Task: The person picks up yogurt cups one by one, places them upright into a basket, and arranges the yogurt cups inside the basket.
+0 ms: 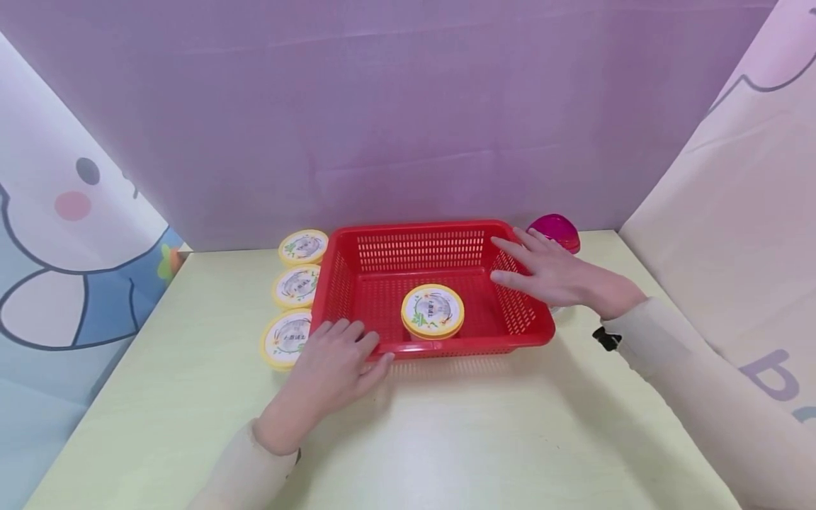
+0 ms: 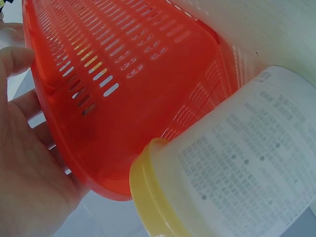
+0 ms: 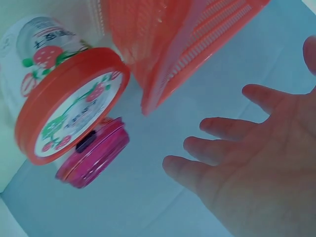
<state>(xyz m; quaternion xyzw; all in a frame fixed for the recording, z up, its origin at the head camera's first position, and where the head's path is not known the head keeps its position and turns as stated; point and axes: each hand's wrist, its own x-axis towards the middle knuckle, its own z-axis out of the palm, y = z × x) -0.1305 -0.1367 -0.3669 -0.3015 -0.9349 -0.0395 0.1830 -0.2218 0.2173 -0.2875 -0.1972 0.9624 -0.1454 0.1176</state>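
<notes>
A pale green-yellow desk (image 1: pixel 472 453) fills the lower part of the head view, with a bright glare near its front middle and soft shadows under both arms. Behind it hangs a plain purple cloth (image 1: pixel 408 120), lightly creased. On the left is a printed cloth (image 1: pixel 70 227) with a cartoon face in white and blue; on the right, a pale one (image 1: pixel 746 212) with pink and purple shapes.

Toward the back of the desk is a red basket (image 1: pixel 472 346), with a yellow-lidded tub (image 1: pixel 433 309) inside, near its front wall. Three more tubs (image 1: pixel 296 286) line up just left of the basket. To its right are a magenta-lidded jar (image 1: pixel 556 234) and a red-lidded tub (image 3: pixel 74 103).

The left hand (image 1: pixel 334 365) grasps the basket's rim at the front left corner. The right hand (image 1: pixel 548 273) is released, its fingers spread beside the basket's right side.
</notes>
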